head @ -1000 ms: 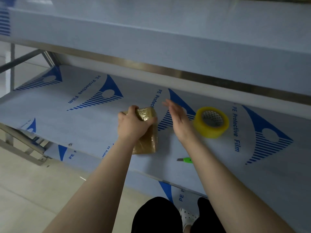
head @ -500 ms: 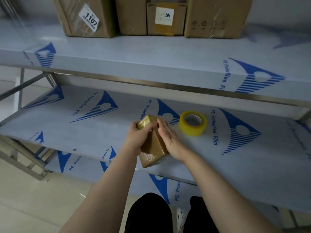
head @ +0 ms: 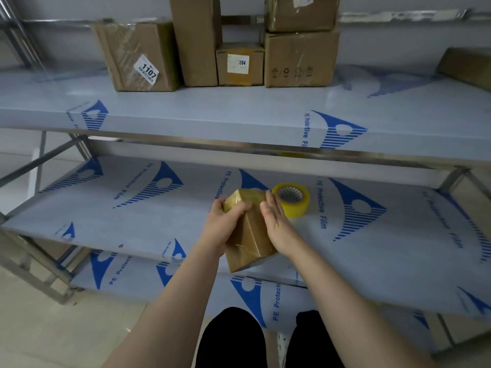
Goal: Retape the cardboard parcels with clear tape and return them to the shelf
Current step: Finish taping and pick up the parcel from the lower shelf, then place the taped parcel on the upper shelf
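Only the head view on my end, so here goes. The small taped-up parcel (head: 249, 235) is between both hands over the front part of the middle shelf (head: 132, 216). It's tilted, with its near end poking out past the shelf's front edge. Can't tell if it's actually resting on the shelf or fully lifted.

The left hand (head: 223, 227) has its fingers curled round the parcel's far left corner, thumb on the top face, so a proper grip. The right hand (head: 276, 224) is pretty flat, with straight fingers laid along the parcel's right side, pressing rather than grabbing.

The yellowish tape roll (head: 292, 199) lies flat on the same shelf, just past the right hand's fingertips.

On the upper shelf (head: 212, 110) there's a row of cardboard boxes at the back: one labelled 1107 (head: 138, 54), a tall one (head: 196, 41), a little one marked 204 (head: 240, 63) and a bigger box (head: 301, 58) with another stacked on it. Both shelves wear blue-printed protective film.
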